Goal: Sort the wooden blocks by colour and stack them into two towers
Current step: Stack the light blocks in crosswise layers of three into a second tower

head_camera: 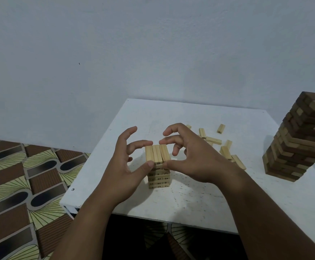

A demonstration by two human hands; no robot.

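A short tower of light wooden blocks [158,173] stands near the middle of the white table [199,199], its top layer three blocks side by side. My left hand [126,166] pinches the top layer from the left, thumb on the near end, index finger at the far end. My right hand [190,158] does the same from the right. Several loose light blocks [226,152] lie scattered behind my right hand. A tall mixed tower of dark and light blocks [299,139] stands at the right edge, leaning a little.
The table stands against a plain pale wall [153,53]. Patterned floor [21,184] shows to the left and under the table's near edge. Bare tabletop lies between the short tower and the tall one.
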